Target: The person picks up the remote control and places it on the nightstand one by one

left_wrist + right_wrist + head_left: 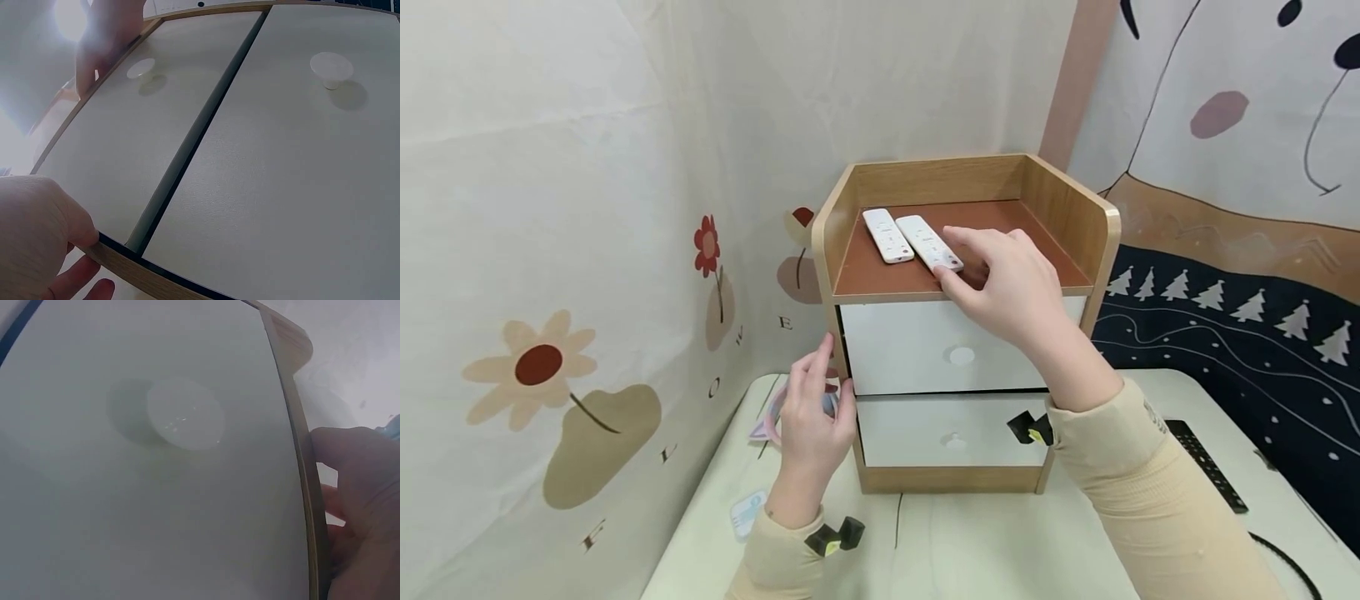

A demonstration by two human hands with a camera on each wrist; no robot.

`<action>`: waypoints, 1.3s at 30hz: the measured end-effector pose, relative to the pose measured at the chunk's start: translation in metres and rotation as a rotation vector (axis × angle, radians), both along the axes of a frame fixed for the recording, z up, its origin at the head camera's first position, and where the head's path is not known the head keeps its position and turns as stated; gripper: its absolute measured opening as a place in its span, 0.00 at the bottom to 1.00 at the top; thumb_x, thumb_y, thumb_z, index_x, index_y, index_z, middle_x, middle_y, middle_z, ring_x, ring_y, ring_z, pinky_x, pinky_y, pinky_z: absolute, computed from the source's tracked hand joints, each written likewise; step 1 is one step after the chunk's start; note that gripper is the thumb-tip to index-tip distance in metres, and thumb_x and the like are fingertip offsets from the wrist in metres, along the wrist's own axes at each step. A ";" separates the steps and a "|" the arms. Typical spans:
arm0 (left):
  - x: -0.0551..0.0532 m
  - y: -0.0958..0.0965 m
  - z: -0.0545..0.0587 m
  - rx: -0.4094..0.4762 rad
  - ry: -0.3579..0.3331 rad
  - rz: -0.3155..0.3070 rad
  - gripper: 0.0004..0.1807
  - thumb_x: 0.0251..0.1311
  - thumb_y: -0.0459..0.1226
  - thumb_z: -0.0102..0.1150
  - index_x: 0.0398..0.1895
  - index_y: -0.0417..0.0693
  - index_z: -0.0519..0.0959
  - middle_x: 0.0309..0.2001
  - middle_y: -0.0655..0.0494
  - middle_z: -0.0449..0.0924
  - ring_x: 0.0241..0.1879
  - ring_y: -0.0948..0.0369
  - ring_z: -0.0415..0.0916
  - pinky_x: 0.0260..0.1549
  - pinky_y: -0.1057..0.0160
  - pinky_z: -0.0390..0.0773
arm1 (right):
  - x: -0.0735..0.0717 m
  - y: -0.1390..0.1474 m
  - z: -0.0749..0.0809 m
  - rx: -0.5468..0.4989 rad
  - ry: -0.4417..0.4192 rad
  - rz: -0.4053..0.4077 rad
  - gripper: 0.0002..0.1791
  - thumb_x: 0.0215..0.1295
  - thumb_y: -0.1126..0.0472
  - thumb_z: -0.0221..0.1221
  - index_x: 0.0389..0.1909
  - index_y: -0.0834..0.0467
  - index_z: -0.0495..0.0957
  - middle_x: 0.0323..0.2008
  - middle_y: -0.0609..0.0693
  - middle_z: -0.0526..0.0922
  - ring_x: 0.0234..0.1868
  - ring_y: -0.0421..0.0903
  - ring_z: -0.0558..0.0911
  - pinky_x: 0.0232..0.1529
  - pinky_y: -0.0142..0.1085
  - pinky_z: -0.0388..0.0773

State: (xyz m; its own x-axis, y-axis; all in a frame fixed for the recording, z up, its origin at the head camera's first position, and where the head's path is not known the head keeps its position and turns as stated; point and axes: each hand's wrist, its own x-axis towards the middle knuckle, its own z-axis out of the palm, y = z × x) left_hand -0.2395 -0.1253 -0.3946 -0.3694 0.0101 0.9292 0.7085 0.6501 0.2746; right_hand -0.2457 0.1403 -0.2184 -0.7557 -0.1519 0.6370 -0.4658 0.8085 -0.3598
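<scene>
A wooden cabinet [951, 478] with white drawer fronts stands on a pale-covered table. On its brown top shelf lie two white remote controls, the left remote [888, 236] and the right remote [928, 242], side by side at a slant. My right hand [1011, 283] reaches over the shelf's front edge, thumb at the near end of the right remote, fingers spread apart beyond its right side. My left hand [813, 421] rests against the cabinet's left side; in the left wrist view its thumb [78, 226] lies at the front edge, fingers along the outside.
White round knobs, an upper one [961, 356] and a lower one [955, 442], stick out of the drawers. A black keyboard-like strip [1207, 465] and a cable [1288, 562] lie at right. A pink-rimmed item [772, 414] and a light blue packet [747, 513] lie at left.
</scene>
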 end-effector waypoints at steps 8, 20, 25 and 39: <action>0.000 0.001 0.000 0.002 0.010 0.000 0.39 0.60 0.20 0.66 0.78 0.36 0.72 0.53 0.36 0.79 0.40 0.50 0.86 0.32 0.53 0.93 | 0.003 0.013 -0.013 -0.129 0.254 0.132 0.31 0.73 0.57 0.69 0.76 0.54 0.78 0.65 0.55 0.88 0.49 0.56 0.82 0.51 0.47 0.78; 0.004 0.001 0.003 0.006 -0.022 -0.005 0.36 0.65 0.22 0.64 0.78 0.36 0.72 0.54 0.36 0.79 0.44 0.49 0.86 0.35 0.53 0.93 | 0.024 0.031 -0.032 -0.304 0.498 0.116 0.32 0.71 0.58 0.67 0.76 0.56 0.78 0.63 0.55 0.89 0.44 0.55 0.84 0.49 0.22 0.74; 0.006 0.001 0.004 0.006 -0.037 -0.005 0.35 0.66 0.23 0.64 0.78 0.37 0.72 0.55 0.37 0.79 0.44 0.50 0.86 0.36 0.53 0.94 | 0.036 0.040 -0.041 -0.345 0.591 0.067 0.30 0.69 0.57 0.67 0.72 0.58 0.81 0.61 0.58 0.90 0.45 0.60 0.85 0.51 0.18 0.74; 0.008 0.000 0.005 0.001 0.009 -0.004 0.37 0.61 0.20 0.65 0.77 0.35 0.72 0.53 0.36 0.79 0.42 0.49 0.86 0.34 0.54 0.93 | 0.057 0.104 -0.106 -0.446 0.642 -0.260 0.27 0.72 0.58 0.60 0.68 0.65 0.81 0.60 0.68 0.88 0.53 0.23 0.72 0.55 0.13 0.67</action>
